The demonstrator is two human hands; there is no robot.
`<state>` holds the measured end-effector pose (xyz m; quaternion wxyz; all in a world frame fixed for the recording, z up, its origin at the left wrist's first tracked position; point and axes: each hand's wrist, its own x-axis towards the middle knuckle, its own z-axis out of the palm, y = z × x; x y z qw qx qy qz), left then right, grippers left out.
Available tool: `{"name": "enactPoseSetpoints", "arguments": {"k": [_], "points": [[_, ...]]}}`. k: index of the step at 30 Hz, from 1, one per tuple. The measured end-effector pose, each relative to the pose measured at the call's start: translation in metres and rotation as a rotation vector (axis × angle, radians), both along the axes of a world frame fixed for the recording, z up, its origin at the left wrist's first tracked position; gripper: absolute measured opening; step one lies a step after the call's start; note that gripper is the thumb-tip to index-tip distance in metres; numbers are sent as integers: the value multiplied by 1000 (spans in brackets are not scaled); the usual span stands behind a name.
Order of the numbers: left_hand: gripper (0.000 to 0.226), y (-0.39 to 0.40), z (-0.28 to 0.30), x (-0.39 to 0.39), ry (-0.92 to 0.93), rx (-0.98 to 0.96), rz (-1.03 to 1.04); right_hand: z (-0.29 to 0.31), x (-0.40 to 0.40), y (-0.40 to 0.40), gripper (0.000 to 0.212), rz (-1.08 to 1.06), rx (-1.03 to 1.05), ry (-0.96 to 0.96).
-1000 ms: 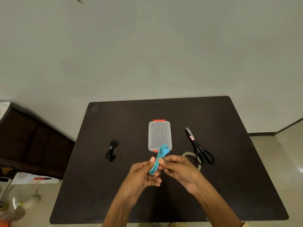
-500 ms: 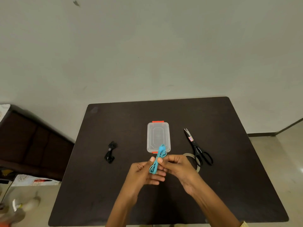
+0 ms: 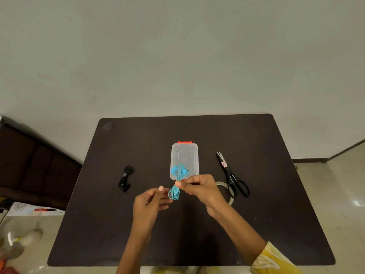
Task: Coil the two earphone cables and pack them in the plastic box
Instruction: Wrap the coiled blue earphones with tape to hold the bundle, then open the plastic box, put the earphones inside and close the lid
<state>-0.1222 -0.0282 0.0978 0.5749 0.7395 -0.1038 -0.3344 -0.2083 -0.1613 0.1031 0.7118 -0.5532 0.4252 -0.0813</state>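
2 earphone cables (image 3: 177,181) (image 3: 124,179), 1 plastic box (image 3: 184,158), 1 scissors (image 3: 233,177), 1 tape roll (image 3: 230,196).

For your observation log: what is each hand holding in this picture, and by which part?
The right hand pinches the coiled blue earphone cable around its middle. The left hand is loosely open beside it, holding nothing.

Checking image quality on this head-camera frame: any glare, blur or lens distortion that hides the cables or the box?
Head view: soft, even light; the blue earphone cable, pinched by the right hand, and the plastic box read sharply. The black earphone cable blends into the dark table, with little contrast. Wide-angle bowing bends the table edges; the floor clutter at lower left is smeared.
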Motion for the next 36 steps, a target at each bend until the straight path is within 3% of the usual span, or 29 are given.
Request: {"name": "enactPoseSetpoints", "arguments": {"k": [4,11,20,26,30,34,36], "points": [[21,10,-13,16,16,14,69,-15,35,1,16,58,-31,70],[16,34,-43,67,114,45,251,-60,127,7,24,167,-74,274],[18,55,-68,129,135,129,221,-116,208,21,41,266,-292,576],[19,59,-76,135,126,144,170,-133,211,26,46,301,-419,656],[19,58,-79,132,138,147,154,-120,201,19,34,319,-487,649],[19,55,-79,125,156,120,141,-99,172,-1,23,137,-693,587],[19,53,-79,121,160,102,140,-96,158,-12,28,42,-821,591]]}}
